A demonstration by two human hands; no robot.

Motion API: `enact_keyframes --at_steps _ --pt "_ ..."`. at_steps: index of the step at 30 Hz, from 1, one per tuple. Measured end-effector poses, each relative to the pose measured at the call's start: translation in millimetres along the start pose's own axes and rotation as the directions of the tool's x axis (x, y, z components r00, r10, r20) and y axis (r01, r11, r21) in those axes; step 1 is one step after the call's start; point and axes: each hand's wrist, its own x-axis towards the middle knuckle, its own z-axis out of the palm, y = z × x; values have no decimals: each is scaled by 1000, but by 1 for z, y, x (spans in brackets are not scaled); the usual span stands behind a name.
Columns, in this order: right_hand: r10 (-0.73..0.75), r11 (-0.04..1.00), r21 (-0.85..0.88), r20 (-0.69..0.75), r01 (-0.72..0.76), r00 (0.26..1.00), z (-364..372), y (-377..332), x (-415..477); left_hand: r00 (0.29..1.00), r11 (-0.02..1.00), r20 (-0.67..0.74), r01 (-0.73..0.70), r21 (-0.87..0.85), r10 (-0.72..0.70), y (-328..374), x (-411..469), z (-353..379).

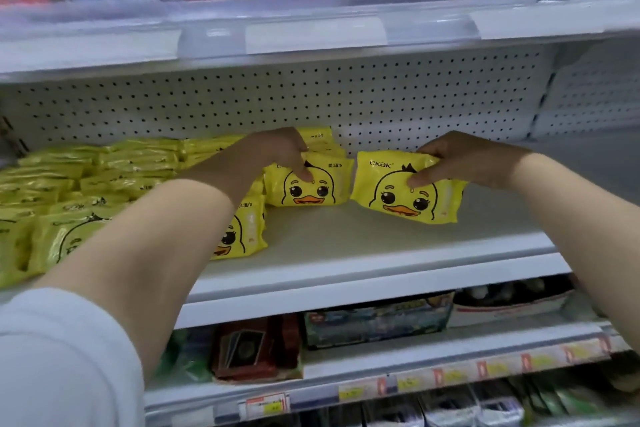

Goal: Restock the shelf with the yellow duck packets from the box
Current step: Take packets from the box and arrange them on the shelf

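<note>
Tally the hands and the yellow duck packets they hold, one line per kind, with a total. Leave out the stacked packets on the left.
Hands: 2, the left hand and the right hand.
Duck packets held: 2, the left packet gripped by the left hand and the right packet gripped by the right hand.
Total: 4.

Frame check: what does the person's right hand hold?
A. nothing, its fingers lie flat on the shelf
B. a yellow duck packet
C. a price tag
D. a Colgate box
B: the right hand pinches the top edge of a yellow duck packet, duck face toward the camera, just right of the neighbouring packet that the left hand grips on the same shelf.
</note>
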Motion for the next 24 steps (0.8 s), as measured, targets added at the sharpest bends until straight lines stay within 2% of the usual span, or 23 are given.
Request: enact_keyframes --at_steps 8,13,18,20,24 --pt "9 997 71 -60 -5 998 5 -9 34 988 986 -65 -133 101 140 -14 8 12" --pt "31 996 89 -47 -27 998 8 -7 45 971 985 -166 -163 59 171 -23 7 19" --pt "38 998 55 14 -39 999 13 -13 56 960 981 -205 -190 27 191 -33 8 18" --pt "29 999 37 27 -30 999 15 -17 60 947 974 -244 -222 -35 207 -37 6 12" --pt "-10 1000 -23 46 11 999 24 -30 71 921 885 -345 -306 -351 181 -32 -13 -7"
